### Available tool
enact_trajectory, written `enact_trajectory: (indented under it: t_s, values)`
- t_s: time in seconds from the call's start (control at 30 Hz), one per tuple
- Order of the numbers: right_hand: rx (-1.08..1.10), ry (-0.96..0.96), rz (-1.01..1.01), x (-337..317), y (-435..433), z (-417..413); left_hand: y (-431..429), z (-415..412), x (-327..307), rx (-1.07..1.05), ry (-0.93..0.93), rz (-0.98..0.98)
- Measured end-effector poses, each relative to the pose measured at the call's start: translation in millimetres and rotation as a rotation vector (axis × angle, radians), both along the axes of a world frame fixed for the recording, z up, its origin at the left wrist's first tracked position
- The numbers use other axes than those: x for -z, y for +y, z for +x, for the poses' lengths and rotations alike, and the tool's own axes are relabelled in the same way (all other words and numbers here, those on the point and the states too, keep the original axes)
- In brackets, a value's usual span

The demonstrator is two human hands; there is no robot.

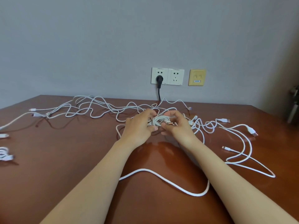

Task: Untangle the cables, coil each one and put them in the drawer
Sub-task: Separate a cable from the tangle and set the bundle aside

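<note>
Two bare forearms reach out over the brown table [64, 167], and between them, nearest of all, a loose white cable [163, 181] lies in a wide curve on the wood. At the left edge sits a small separate coil [4, 153]. Farther out, the left hand [139, 126] and right hand [179, 125] meet around a coiled bundle [156, 121] of white cable, the fingers of both curled on it; an orange-tipped plug [169, 122] pokes out by the right thumb. More cables [242, 143] sprawl to the right, and a long tangle [90, 109] runs left toward the back edge. Beyond, on the grey wall, a double socket [175, 76] carries a black plug [159, 78], beside a yellow plate [197, 77]
</note>
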State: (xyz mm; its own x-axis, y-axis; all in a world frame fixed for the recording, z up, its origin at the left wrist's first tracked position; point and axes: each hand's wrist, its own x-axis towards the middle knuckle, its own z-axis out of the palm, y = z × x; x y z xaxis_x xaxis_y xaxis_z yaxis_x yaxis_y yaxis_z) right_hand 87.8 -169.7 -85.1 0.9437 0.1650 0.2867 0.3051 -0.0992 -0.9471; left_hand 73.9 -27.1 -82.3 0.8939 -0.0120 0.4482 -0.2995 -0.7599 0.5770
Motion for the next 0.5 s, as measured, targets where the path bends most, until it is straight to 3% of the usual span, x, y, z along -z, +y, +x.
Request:
enact_trajectory:
  t_s: [0.17,0.3,0.5]
  values:
    - [0.091,-0.099,-0.254,4.3,8.1,-2.1,3.8,-1.8,-3.9,-0.008,0.025,0.055]
    - [0.095,-0.119,-0.286,-2.2,12.2,-3.5,16.9,0.4,-17.0,0.001,0.022,0.163]
    - [0.090,-0.262,-0.401,-22.6,32.6,-11.4,52.1,-11.3,-42.6,0.040,0.040,0.140]
